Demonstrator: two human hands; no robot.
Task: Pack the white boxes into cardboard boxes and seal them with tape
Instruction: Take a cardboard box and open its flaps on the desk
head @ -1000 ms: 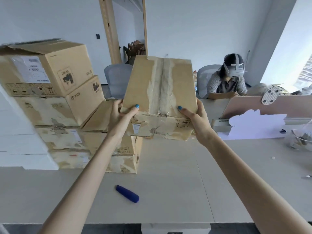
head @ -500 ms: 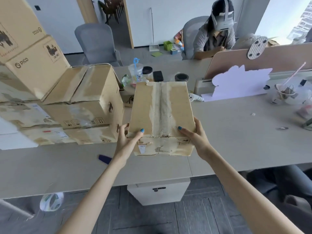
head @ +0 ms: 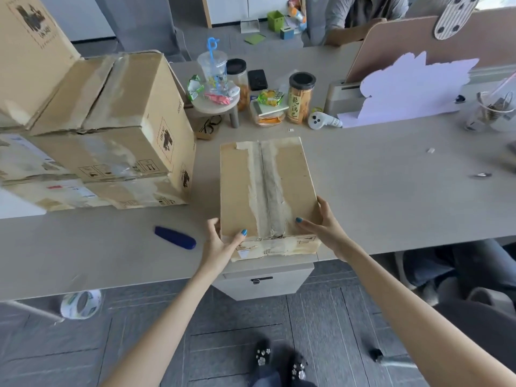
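Observation:
A closed cardboard box (head: 265, 188) with a worn taped seam along its top rests on the grey table (head: 391, 174), its near end over the front edge. My left hand (head: 220, 241) grips its near left corner, thumb on top. My right hand (head: 321, 227) grips its near right corner, thumb on the lid. A stack of similar cardboard boxes (head: 111, 129) stands at the left. A roll of tape (head: 81, 304) shows below the table's front edge at the left. No white boxes are clearly in view.
A blue cutter (head: 175, 237) lies on the table left of the box. Snack jars, a cup and a small stool (head: 216, 104) crowd the far middle. A desk divider (head: 418, 46) and a seated person (head: 360, 15) are beyond. A drawer unit (head: 262, 280) stands under the table.
The box came down from in front of me onto the table beside the stack. Both hands kept their hold on its near corners, and my view tilted downward.

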